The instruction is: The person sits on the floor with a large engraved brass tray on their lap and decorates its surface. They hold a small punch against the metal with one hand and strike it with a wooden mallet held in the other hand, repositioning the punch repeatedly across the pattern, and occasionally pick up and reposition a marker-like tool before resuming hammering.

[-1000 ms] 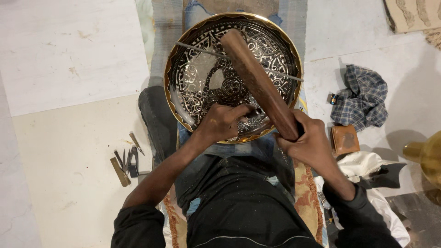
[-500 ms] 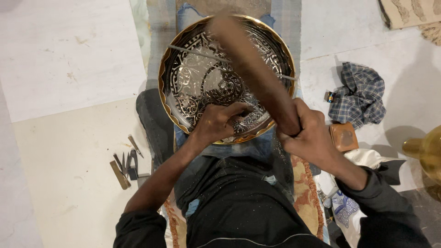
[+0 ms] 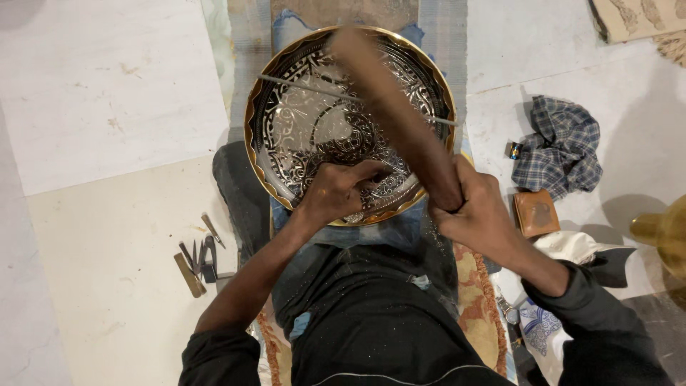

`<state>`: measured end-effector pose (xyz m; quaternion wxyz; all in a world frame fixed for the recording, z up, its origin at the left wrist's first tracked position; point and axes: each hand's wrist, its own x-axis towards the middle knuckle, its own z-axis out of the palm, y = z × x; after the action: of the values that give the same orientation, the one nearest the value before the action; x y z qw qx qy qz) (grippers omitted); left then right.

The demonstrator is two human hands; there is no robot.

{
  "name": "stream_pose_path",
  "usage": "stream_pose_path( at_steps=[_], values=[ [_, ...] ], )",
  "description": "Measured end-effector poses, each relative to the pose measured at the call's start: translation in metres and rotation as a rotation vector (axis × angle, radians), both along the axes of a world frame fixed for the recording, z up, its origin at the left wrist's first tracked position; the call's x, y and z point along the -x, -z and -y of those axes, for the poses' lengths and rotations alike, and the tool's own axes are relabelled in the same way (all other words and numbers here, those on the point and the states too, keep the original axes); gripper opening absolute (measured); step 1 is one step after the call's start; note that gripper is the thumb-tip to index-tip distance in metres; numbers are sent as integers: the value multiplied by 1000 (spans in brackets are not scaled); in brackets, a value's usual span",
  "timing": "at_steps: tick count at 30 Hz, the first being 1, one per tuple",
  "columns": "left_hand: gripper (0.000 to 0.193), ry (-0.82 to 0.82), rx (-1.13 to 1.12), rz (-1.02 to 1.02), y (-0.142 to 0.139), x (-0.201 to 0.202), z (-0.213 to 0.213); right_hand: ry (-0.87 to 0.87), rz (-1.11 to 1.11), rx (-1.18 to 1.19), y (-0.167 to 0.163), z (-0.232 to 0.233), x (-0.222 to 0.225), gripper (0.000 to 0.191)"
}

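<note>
A large round engraved metal plate (image 3: 286, 136) with a gold rim rests on my lap and a striped mat. My left hand (image 3: 339, 191) presses on the plate's lower middle, fingers closed around a small tool whose tip is hidden. My right hand (image 3: 475, 211) grips the lower end of a long brown wooden mallet (image 3: 389, 107), which is blurred and slants up across the plate toward its top. A thin metal rod (image 3: 300, 84) lies across the plate's upper part.
Several small chisels and tools (image 3: 199, 256) lie on the floor at the left. A checked cloth (image 3: 561, 146), a small brown block (image 3: 537, 213) and a white cloth (image 3: 572, 246) lie at the right. A brass vessel (image 3: 664, 232) stands at the right edge.
The mallet has swung, its upper end now blurred and shifted toward the plate's top. My left hand stays on the plate. The view has drifted slightly.
</note>
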<state>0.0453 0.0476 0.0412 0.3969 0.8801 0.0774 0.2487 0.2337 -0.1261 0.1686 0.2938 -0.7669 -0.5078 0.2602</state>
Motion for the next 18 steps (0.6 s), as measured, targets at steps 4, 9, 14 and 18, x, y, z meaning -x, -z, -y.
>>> stream_pose_path(
  at_steps=[4, 9, 14, 18],
  values=[
    [53, 5, -38, -92, 10, -2, -2, -139, 227, 260, 0, 2, -1, 41],
    [46, 1, -71, -46, 11, -3, 0, -82, 164, 174, 10, 11, -5, 46],
    [55, -8, -59, 36, 1, -5, -4, -1, 72, 48, 20, 13, -12, 45],
    [63, 1, -15, -70, -6, -5, -4, -20, 94, 83, 19, 16, -9, 47]
  ],
)
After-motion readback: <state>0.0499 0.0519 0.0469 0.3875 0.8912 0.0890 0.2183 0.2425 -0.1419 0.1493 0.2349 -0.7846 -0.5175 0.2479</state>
